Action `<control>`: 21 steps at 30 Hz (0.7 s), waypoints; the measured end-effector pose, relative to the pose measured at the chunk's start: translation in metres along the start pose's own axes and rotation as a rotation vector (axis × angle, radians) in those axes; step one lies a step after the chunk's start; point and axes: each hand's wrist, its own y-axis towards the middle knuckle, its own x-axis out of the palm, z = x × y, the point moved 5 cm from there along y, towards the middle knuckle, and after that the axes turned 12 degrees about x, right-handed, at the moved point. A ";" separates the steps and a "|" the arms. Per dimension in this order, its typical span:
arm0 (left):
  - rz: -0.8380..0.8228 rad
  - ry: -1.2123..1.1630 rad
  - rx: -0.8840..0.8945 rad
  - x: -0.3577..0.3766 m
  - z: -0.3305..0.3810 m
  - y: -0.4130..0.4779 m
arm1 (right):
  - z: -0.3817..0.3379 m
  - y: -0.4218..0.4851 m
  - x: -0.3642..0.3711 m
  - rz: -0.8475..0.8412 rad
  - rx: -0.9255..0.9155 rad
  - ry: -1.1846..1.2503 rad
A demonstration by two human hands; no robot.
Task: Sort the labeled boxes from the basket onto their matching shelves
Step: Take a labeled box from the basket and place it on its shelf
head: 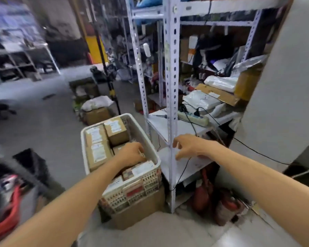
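Observation:
A white plastic basket stands on a cardboard carton beside a white metal shelf rack. Inside it lie several brown cardboard boxes with white labels. My left hand reaches down into the basket's right side with fingers curled among the boxes; what it holds is hidden. My right hand hovers in front of the rack's upright post, above a low white shelf board, fingers loosely spread and holding nothing.
The rack's shelves carry a power strip with black cables, white plastic parcels and cardboard. Red fire extinguishers stand under the rack. A grey wall is at the right. Cartons and clutter sit on the floor to the left.

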 end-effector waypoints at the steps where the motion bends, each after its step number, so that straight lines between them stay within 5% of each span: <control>1: 0.018 -0.027 -0.046 -0.001 -0.019 -0.012 | -0.018 0.008 0.006 -0.026 -0.040 -0.010; 21: 0.126 -0.198 -0.535 -0.060 -0.307 -0.072 | -0.266 0.221 0.042 -0.156 -0.294 -0.166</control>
